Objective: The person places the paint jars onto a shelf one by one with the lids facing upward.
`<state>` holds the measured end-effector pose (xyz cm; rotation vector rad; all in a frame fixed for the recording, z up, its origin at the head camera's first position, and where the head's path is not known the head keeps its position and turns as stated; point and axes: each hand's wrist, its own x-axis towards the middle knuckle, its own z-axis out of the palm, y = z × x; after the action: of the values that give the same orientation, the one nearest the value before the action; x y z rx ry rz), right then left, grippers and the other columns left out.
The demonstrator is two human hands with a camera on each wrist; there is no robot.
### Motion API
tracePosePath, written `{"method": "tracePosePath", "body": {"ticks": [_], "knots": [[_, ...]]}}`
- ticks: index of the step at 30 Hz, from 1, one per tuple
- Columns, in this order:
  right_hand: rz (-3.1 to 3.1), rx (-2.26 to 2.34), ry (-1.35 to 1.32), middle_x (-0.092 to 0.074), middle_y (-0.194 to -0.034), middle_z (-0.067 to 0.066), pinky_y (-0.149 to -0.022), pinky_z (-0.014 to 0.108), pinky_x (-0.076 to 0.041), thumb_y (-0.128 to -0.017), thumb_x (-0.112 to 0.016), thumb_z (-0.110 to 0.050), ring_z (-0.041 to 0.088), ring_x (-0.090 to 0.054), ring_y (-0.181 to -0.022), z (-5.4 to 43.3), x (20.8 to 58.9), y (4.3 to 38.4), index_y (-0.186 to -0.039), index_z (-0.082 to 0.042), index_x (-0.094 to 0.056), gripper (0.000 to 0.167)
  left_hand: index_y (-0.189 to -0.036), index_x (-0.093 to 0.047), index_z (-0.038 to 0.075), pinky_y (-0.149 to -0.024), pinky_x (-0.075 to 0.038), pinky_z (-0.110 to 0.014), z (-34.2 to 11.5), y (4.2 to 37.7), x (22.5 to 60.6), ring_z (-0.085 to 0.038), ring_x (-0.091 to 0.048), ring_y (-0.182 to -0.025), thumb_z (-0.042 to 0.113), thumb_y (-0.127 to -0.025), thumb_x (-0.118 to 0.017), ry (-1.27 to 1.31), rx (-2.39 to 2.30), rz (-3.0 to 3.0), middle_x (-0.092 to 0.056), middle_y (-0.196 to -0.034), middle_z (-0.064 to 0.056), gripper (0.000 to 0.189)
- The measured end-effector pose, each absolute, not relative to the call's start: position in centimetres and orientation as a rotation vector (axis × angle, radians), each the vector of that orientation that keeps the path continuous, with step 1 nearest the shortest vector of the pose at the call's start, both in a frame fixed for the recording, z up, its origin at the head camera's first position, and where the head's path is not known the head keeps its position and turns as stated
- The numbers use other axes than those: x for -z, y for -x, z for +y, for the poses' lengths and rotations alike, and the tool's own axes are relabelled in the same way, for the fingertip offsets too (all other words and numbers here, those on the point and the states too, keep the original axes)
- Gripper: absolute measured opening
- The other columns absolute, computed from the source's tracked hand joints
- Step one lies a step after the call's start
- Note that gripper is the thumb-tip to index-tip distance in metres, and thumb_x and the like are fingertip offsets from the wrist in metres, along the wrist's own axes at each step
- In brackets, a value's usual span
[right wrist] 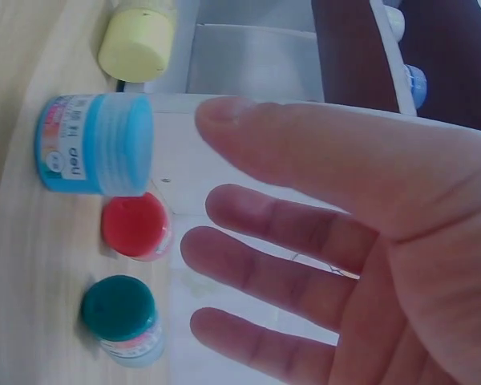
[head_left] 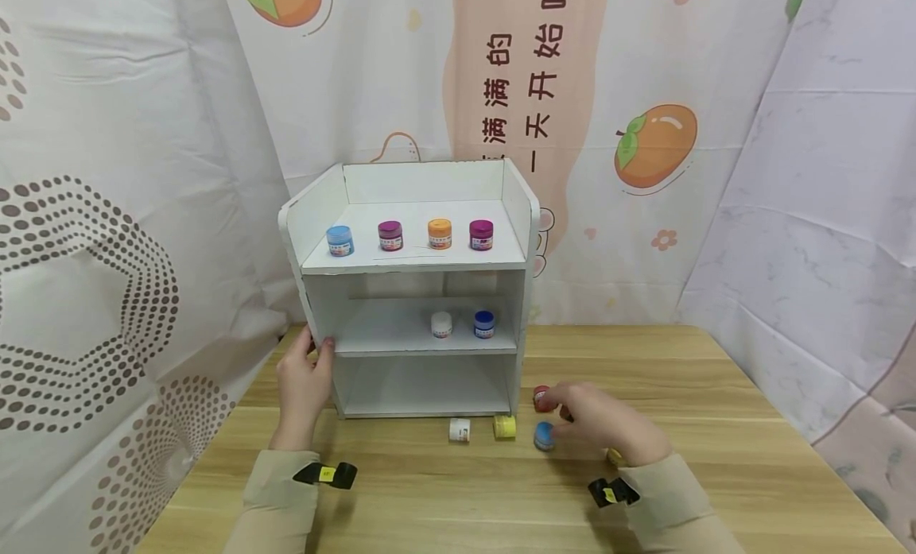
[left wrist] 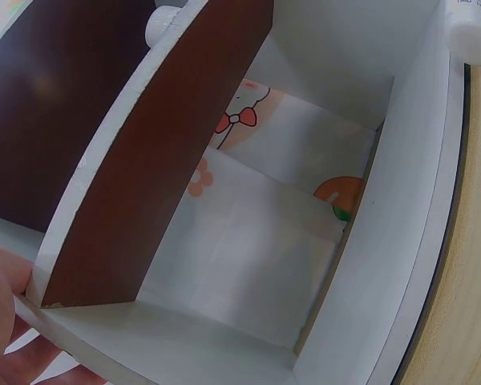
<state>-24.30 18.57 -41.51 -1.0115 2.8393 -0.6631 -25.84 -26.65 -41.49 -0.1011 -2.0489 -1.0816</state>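
Observation:
My left hand (head_left: 302,379) grips the left side panel of a small white shelf (head_left: 425,351), with its thumb at the front edge by the middle board. My right hand (head_left: 604,423) reaches over the table to the right of the shelf, holding nothing. Close to its fingertips are a light blue paint jar (head_left: 544,435) and a red-lidded jar (head_left: 541,397). The right wrist view shows the fingers (right wrist: 264,265) spread loosely, apart from the light blue jar. A green-lidded jar (right wrist: 122,313) stands beyond the red one there; in the head view it is hidden.
On the top board stand light blue, orange (head_left: 440,234) and two purple jars. White (head_left: 441,325) and dark blue (head_left: 484,324) jars occupy the middle board's right side. White (head_left: 459,430) and yellow (head_left: 504,427) jars lie before the shelf. Another yellow jar (head_left: 615,457) shows by my right wrist.

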Motion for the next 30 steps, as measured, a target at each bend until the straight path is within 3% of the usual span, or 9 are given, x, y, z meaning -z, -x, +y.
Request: {"method": "tracePosePath", "body": {"ticks": [5, 12, 18, 30], "knots": [[2.797, 0.654, 1.046, -0.07, -0.112, 0.005, -0.077, 0.039, -0.057, -0.086, -0.079, -0.006, 0.026, -0.065, -0.091, 18.1, 42.4, 24.6, -0.114, -0.005, -0.072, 0.029, -0.135, -0.061, -0.001, -0.077, -0.059, -0.059, -26.7, 25.9, 41.5, -0.046, -0.064, -0.113, 0.009, -0.102, -0.06, 0.092, 1.081, -2.053, -0.064, -0.128, -0.026, 0.035], [2.804, 0.628, 1.109, -0.067, -0.096, -0.005, -0.07, 0.03, -0.054, -0.079, -0.083, -0.003, 0.018, -0.062, -0.081, 17.8, 43.7, 25.2, -0.101, -0.01, -0.073, 0.026, -0.136, -0.062, 0.0, -0.077, -0.06, -0.056, -26.7, 25.9, 41.4, -0.044, -0.065, -0.113, 0.01, -0.102, -0.061, 0.091, 1.08, -2.054, -0.065, -0.128, -0.024, 0.035], [2.788, 0.648, 1.102, -0.067, -0.097, -0.006, -0.068, 0.026, -0.054, -0.08, -0.085, -0.003, 0.011, -0.06, -0.079, 17.8, 44.3, 25.5, -0.102, -0.008, -0.073, 0.026, -0.134, -0.062, -0.001, -0.076, -0.059, -0.059, -26.7, 25.9, 41.4, -0.046, -0.064, -0.112, 0.01, -0.102, -0.06, 0.106, 1.078, -2.044, -0.065, -0.127, -0.025, 0.034], [2.807, 0.64, 1.151, -0.066, -0.095, -0.005, -0.068, 0.026, -0.053, -0.081, -0.083, -0.003, 0.011, -0.059, -0.079, 17.7, 43.7, 25.1, -0.1, -0.007, -0.072, 0.022, -0.135, -0.062, 0.0, -0.077, -0.06, -0.057, -26.7, 25.9, 41.4, -0.045, -0.064, -0.113, 0.011, -0.102, -0.061, 0.091, 1.091, -2.055, -0.064, -0.128, -0.024, 0.035]]}}
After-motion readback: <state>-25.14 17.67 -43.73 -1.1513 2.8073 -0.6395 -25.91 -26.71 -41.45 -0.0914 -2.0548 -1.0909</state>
